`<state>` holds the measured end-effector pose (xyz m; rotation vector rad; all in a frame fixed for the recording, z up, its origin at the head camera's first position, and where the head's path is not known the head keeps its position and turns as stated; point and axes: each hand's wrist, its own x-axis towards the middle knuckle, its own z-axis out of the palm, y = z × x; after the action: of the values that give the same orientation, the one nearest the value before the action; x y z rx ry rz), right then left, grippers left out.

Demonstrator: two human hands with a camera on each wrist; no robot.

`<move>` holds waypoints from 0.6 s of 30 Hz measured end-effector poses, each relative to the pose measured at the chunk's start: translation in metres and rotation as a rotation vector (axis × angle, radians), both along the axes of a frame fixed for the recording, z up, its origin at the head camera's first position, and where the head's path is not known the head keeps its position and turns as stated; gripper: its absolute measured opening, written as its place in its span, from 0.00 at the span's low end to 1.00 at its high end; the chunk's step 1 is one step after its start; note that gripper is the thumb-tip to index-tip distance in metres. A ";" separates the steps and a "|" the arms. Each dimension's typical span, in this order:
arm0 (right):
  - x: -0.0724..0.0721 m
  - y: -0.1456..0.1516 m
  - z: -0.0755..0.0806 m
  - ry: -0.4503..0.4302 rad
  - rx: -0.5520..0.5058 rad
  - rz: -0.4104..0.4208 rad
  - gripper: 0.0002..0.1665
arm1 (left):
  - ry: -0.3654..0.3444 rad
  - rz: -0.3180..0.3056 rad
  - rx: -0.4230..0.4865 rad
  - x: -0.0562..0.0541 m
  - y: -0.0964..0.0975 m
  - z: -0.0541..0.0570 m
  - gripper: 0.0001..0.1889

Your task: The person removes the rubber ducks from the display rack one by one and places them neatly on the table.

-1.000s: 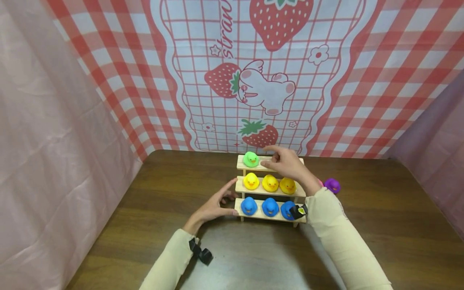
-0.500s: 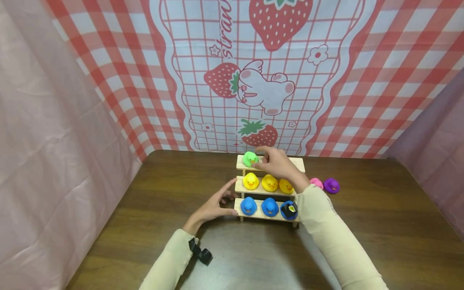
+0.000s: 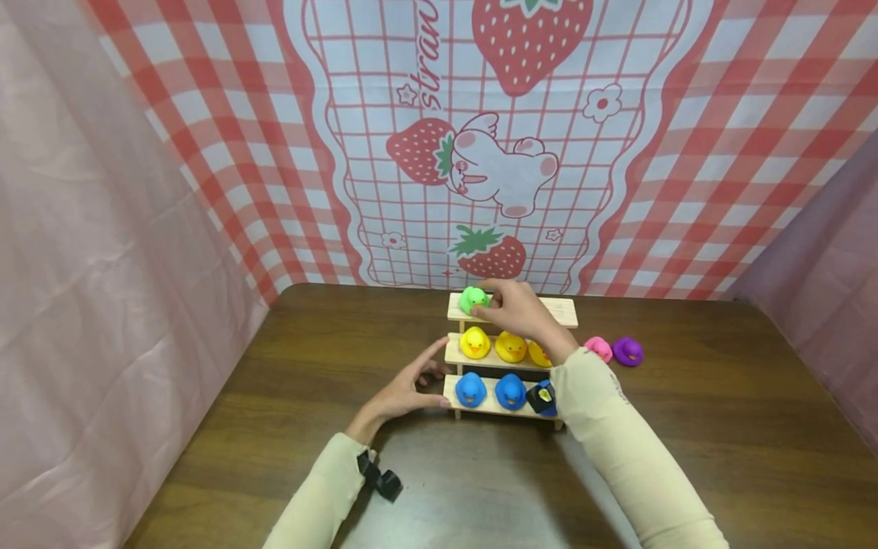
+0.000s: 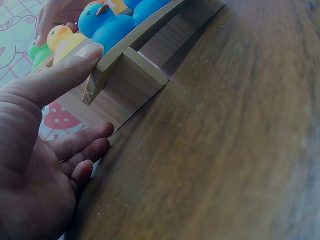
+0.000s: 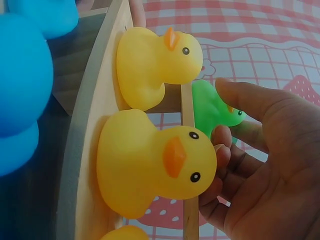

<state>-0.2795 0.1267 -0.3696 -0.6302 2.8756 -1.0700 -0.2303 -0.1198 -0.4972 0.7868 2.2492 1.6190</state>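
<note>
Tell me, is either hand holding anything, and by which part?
The right hand pinches the green duck by its sides on the top shelf. The left hand only rests against the wooden rack.

Dark wooden table, strawberry gingham backdrop, pink side curtains

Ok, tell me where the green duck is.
In the head view the green duck sits at the left end of the wooden rack's top shelf, above the yellow ducks, with the right hand touching it.
</note>
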 end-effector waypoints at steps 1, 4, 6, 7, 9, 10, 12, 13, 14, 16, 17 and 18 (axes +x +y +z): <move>0.000 0.000 0.000 0.002 -0.002 -0.004 0.29 | -0.001 0.001 -0.001 0.000 0.000 0.000 0.53; 0.001 0.000 0.000 0.008 -0.006 -0.010 0.29 | -0.004 0.002 -0.003 0.000 0.000 0.000 0.53; 0.001 0.001 0.000 0.010 -0.009 -0.015 0.29 | -0.005 0.003 -0.007 0.000 0.001 0.000 0.53; 0.002 0.002 0.001 0.009 -0.009 -0.017 0.29 | -0.005 0.003 -0.007 -0.001 0.001 0.000 0.54; 0.002 0.004 0.002 0.006 -0.014 -0.026 0.29 | -0.006 0.004 -0.009 -0.001 0.001 -0.001 0.54; 0.003 0.005 0.003 0.006 -0.017 -0.033 0.29 | -0.006 0.004 -0.008 -0.001 0.001 -0.001 0.54; 0.004 0.008 0.004 0.007 -0.019 -0.046 0.29 | -0.003 0.004 -0.007 -0.001 0.001 -0.001 0.54; 0.005 0.010 0.005 0.008 -0.021 -0.050 0.28 | -0.002 0.002 -0.006 -0.001 0.001 -0.001 0.54; 0.005 0.012 0.006 0.009 -0.023 -0.053 0.28 | -0.001 0.002 -0.006 -0.001 0.001 -0.001 0.54; 0.006 0.015 0.007 0.011 -0.025 -0.060 0.27 | 0.000 0.000 -0.003 -0.001 0.000 0.000 0.54; 0.007 0.016 0.007 0.015 -0.023 -0.063 0.27 | 0.000 -0.001 -0.003 -0.001 0.000 0.000 0.54; 0.007 0.018 0.007 0.019 -0.020 -0.067 0.27 | -0.002 -0.001 -0.004 -0.001 0.000 0.000 0.54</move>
<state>-0.2723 0.1450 -0.3623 -0.5511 2.9255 -1.1086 -0.2310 -0.1194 -0.4974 0.7850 2.2498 1.6131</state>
